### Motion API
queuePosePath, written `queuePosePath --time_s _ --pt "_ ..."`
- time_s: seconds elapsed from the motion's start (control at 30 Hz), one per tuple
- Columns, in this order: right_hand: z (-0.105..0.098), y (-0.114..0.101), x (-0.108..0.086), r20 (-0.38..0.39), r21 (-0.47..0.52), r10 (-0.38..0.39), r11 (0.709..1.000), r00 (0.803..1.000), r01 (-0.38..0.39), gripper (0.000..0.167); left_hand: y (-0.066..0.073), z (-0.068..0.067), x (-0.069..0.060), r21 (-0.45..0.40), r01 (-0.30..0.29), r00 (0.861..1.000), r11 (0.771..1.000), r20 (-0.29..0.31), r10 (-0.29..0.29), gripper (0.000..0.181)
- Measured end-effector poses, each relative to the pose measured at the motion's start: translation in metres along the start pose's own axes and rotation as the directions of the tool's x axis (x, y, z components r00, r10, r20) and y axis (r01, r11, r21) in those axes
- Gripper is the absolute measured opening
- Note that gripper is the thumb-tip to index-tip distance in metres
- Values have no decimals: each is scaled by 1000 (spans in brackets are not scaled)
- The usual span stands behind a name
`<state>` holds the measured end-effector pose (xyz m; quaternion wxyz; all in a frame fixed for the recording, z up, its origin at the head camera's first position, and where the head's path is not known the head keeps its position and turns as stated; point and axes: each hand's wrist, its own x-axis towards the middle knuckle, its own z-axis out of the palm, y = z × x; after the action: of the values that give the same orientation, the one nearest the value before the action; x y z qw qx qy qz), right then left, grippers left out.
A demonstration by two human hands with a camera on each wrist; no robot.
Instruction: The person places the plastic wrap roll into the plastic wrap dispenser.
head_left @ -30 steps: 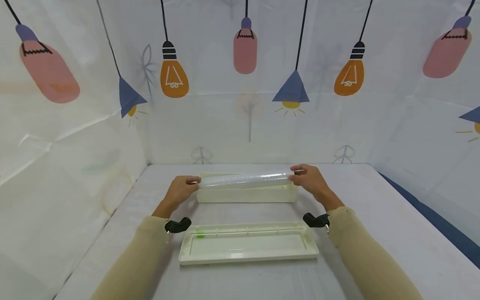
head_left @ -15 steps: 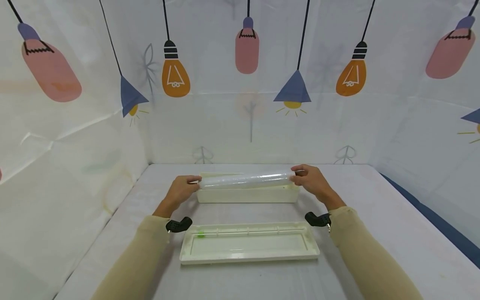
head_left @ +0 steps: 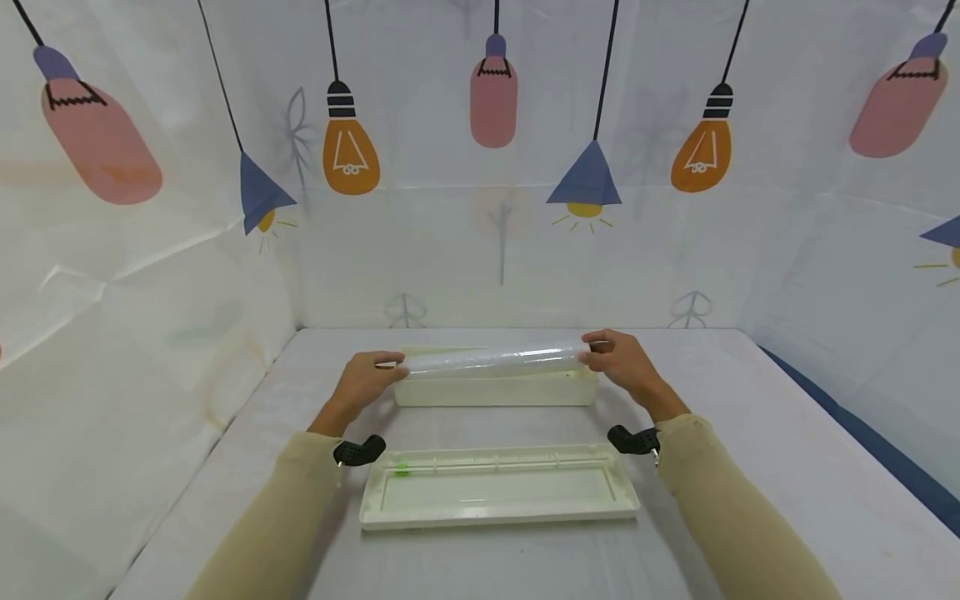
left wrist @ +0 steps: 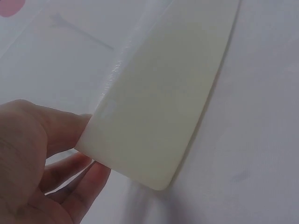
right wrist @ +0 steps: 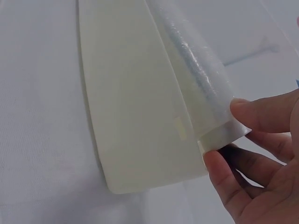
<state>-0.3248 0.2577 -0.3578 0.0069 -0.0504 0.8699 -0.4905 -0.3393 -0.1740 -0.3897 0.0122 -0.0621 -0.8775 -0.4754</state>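
The person's left hand [head_left: 363, 383] is pinching the left end of a long, shiny, translucent plastic-film roll [head_left: 491, 361], thumb and fingers clamped on it; in the left wrist view the fingertips are lying against the corner of the box beneath, and the exact contact is partly hidden. The right hand [head_left: 621, 364] is gripping the roll's other end, its digits spread to either side of the tube's rim and clamping it there.

The roll is spanning the gap between the hands and tilting, its right end sitting higher. It is lying along the top of a long, narrow, cream-white rectangular box [head_left: 495, 392], and a wedge-shaped gap is showing between roll and box wall, widening toward the right.

Behind the hands, black wrist-worn devices [head_left: 360, 451] are jutting inward from the cuffs of plain beige sleeves [head_left: 258, 521].

Nearer the person, well apart from the box, a shallow, cream-white rectangular tray-like piece [head_left: 498, 493] is lying flat, a thin rail [head_left: 480, 466] running along its far side and a small bright-green piece [head_left: 401, 470] sitting near the rail's left end.

Everything is resting on a white-covered table [head_left: 480, 567]. Beyond it, white sheeting [head_left: 435, 250] is hanging, printed with orange bulbs, pink lamps and blue lampshades.
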Motion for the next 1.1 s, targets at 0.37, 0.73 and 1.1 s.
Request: queuePosePath --time_s 0.37,0.73,1.1 --pt "-2 4 0 -11 -26 -13 1000 1000 13 50 1 1 2 10 -9 1000 1000 19 9 44" --pt "-1 1 -2 -15 -65 -35 997 999 33 49 -2 0 2 11 -2 1000 1000 11 1 44" --pt "-1 0 0 -17 -177 -85 981 996 80 45 0 0 0 -2 6 1000 1000 8 -6 45"
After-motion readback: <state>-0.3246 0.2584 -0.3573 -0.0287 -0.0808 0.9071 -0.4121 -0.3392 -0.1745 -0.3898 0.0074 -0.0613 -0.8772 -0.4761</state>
